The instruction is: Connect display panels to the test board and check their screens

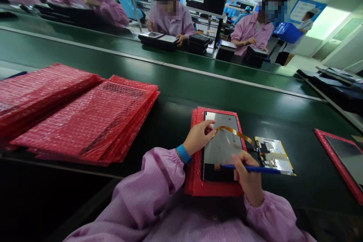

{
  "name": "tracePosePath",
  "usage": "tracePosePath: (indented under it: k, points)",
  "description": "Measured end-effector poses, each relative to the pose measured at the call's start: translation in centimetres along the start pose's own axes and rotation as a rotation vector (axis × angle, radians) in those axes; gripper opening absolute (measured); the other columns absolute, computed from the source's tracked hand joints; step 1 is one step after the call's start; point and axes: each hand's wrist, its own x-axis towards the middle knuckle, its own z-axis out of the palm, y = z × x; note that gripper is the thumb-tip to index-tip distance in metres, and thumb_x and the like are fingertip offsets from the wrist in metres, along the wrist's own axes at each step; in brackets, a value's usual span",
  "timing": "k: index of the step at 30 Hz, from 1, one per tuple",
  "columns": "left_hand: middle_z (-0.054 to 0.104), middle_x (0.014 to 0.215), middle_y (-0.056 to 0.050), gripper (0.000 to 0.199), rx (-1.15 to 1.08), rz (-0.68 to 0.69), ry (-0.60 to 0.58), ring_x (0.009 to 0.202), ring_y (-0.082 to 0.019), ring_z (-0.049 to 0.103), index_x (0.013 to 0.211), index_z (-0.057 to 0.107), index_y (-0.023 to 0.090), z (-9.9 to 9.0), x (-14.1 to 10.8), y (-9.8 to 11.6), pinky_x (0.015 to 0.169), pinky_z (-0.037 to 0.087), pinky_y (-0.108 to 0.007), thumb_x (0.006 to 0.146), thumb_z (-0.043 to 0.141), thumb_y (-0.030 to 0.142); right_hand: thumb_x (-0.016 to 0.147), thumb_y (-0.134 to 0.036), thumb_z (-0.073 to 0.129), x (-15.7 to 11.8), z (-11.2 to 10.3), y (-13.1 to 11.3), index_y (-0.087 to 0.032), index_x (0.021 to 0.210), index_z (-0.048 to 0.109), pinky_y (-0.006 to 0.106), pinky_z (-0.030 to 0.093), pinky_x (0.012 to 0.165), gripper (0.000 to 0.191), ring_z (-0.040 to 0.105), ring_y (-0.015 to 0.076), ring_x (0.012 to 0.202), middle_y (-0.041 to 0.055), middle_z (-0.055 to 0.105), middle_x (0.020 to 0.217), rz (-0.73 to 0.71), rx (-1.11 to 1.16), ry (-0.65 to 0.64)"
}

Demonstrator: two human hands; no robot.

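"On the dark green bench, where does the display panel lie?"

"Flat on red bubble-wrap pouches, directly before the person, its silvery-grey back upward and a black strip along the near edge."

"Can you read any writing on it?"

"Only a small dark square mark near the far edge shows, too tiny to make out."

"And the hands?"

"The left hand reaches in over the panel's left side, fingers curled, thumb and fingertips closed on one end of an amber ribbon cable. A blue band circles that wrist. The right hand is closed around a slim blue pen-shaped tool, held nearly level, its tip over the black strip."

"Where does the cable go?"

"It arches rightward to a thin, foil-covered module with yellow edging, just beside the panel."

"What else is nearby?"

"Glossy, dimpled red bubble-wrap sleeves lie stacked at left; another dark panel rests on red wrap at far right."
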Motion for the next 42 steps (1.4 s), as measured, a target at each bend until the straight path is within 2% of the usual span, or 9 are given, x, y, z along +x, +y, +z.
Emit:
tracePosePath:
  k: [6, 12, 20, 23, 27, 31, 37, 40, 42]
  points:
    - [0.065, 0.074, 0.001, 0.033, -0.081, -0.031, -0.017, 0.06, -0.011, 0.055, 0.112, 0.062, 0.014, -0.1, 0.0, 0.1, 0.061, 0.044, -0.023, 0.079, 0.059, 0.017, 0.094, -0.046, 0.057, -1.0, -5.6, 1.4, -0.023, 0.083, 0.062, 0.028, 0.041, 0.05, 0.026, 0.054, 0.017, 0.054, -0.0019, 0.061, 0.062, -0.092, -0.046, 0.232]
    - [0.064, 0.073, 0.0, 0.036, -0.261, -0.083, -0.046, 0.058, -0.01, 0.058, 0.111, 0.059, 0.012, -0.6, 0.5, -0.1, 0.057, 0.045, -0.022, 0.076, 0.064, 0.02, 0.096, -0.03, 0.054, -1.8, -11.3, 5.2, -0.021, 0.108, 0.06, 0.038, 0.054, 0.07, 0.016, 0.068, 0.0259, 0.08, 0.0073, 0.071, 0.092, -0.376, -0.561, 0.063]
    - [0.06, 0.067, 0.003, 0.049, -0.469, -0.097, -0.12, 0.05, -0.008, 0.059, 0.115, 0.056, 0.012, -1.7, -1.0, 2.4, 0.041, 0.033, -0.016, 0.075, 0.071, 0.037, 0.095, -0.011, 0.035, 1.3, -10.0, 6.9, -0.028, 0.127, 0.061, 0.063, 0.037, 0.103, 0.045, 0.042, 0.0368, 0.13, 0.0106, 0.044, 0.145, -0.52, -0.702, -0.038]
    - [0.063, 0.073, 0.001, 0.048, -0.487, -0.094, -0.179, 0.051, -0.009, 0.061, 0.116, 0.058, 0.015, -1.3, -3.7, 4.8, 0.041, 0.035, -0.016, 0.076, 0.072, 0.038, 0.094, -0.015, 0.043, 3.0, -9.2, 6.0, -0.031, 0.129, 0.06, 0.063, 0.021, 0.114, 0.042, 0.015, 0.0358, 0.143, 0.0008, 0.017, 0.16, -0.459, -0.56, -0.019]
    - [0.069, 0.08, -0.004, 0.05, -0.46, -0.111, -0.307, 0.064, -0.014, 0.067, 0.122, 0.056, 0.015, -1.6, -6.6, 6.3, 0.056, 0.048, -0.023, 0.08, 0.069, 0.038, 0.092, -0.032, 0.053, 4.9, -10.7, 5.8, -0.03, 0.142, 0.043, 0.055, 0.024, 0.116, 0.051, 0.027, 0.0297, 0.14, 0.0037, 0.033, 0.154, -0.285, -0.297, 0.057]
    - [0.071, 0.091, -0.008, 0.046, -0.329, -0.206, -0.091, 0.081, -0.019, 0.066, 0.114, 0.062, 0.013, -3.7, -7.2, 4.5, 0.071, 0.05, -0.027, 0.077, 0.071, 0.039, 0.09, -0.046, 0.052, 5.6, -14.5, 7.2, -0.023, 0.147, 0.032, 0.056, 0.036, 0.109, 0.064, 0.044, 0.0335, 0.131, 0.014, 0.042, 0.147, -0.037, -0.136, 0.262]
    - [0.055, 0.136, -0.011, 0.042, -0.599, -0.522, 0.141, 0.128, -0.028, 0.048, 0.113, 0.062, 0.019, -6.0, -8.1, 1.7, 0.096, 0.045, -0.038, 0.072, 0.071, 0.027, 0.077, -0.054, 0.065, 2.7, -17.2, 6.4, -0.025, 0.123, 0.061, 0.055, 0.033, 0.111, 0.055, 0.048, 0.0375, 0.126, 0.0108, 0.05, 0.141, 0.186, -0.07, 0.364]
    - [0.053, 0.137, -0.01, 0.036, -0.777, -0.697, 0.146, 0.135, -0.027, 0.04, 0.11, 0.062, 0.019, -6.2, -8.8, 2.0, 0.096, 0.046, -0.041, 0.074, 0.064, 0.022, 0.076, -0.051, 0.07, 0.2, -14.9, 3.2, -0.03, 0.118, 0.063, 0.05, 0.023, 0.116, 0.048, 0.041, 0.0321, 0.132, 0.0058, 0.05, 0.142, 0.186, 0.081, 0.263]
    - [0.058, 0.131, -0.009, 0.033, -0.779, -0.776, 0.104, 0.134, -0.027, 0.041, 0.108, 0.064, 0.019, -6.2, -9.1, 2.6, 0.095, 0.045, -0.041, 0.074, 0.063, 0.022, 0.075, -0.048, 0.072, -1.1, -12.6, 1.0, -0.028, 0.118, 0.063, 0.051, 0.031, 0.112, 0.048, 0.041, 0.0313, 0.133, 0.0089, 0.055, 0.137, 0.317, 0.378, -0.022]
